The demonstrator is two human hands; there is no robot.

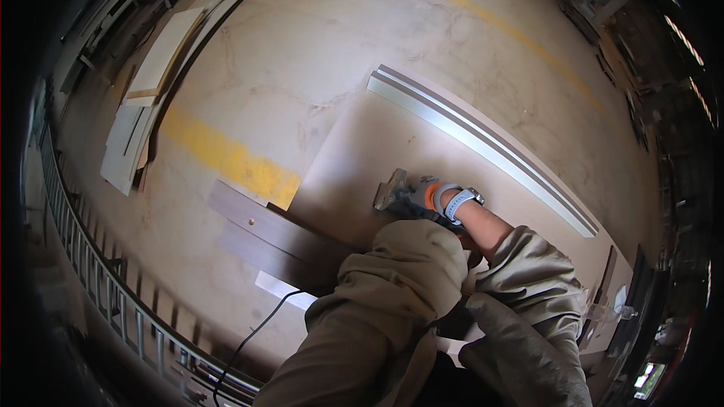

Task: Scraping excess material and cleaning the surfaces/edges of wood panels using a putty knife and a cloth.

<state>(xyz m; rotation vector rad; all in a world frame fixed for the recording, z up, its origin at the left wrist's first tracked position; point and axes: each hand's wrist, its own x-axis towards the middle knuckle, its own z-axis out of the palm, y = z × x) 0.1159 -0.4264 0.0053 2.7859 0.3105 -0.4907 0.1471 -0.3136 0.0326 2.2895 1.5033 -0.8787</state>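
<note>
My right hand (pixel 427 193), in a grey and orange glove with a watch above it, is closed around a dark tool. The tool's flat metal front end (pixel 391 190) rests on or just over a large beige board (pixel 362 132); its exact kind does not show. A bulky khaki sleeve or trouser leg (pixel 403 260) covers the area beside the tool, and my left hand does not show. Along the board's far edge lies a long silver metal profile (pixel 483 147) with dark grooves.
Brown planks (pixel 260 222) lie at the near left of the board, by a black cable (pixel 260 324). Stacked panels (pixel 162 68) rest on the floor farther left. A metal ladder-like frame (pixel 98 271) curves along the left rim. Yellow lines (pixel 226 154) mark the floor.
</note>
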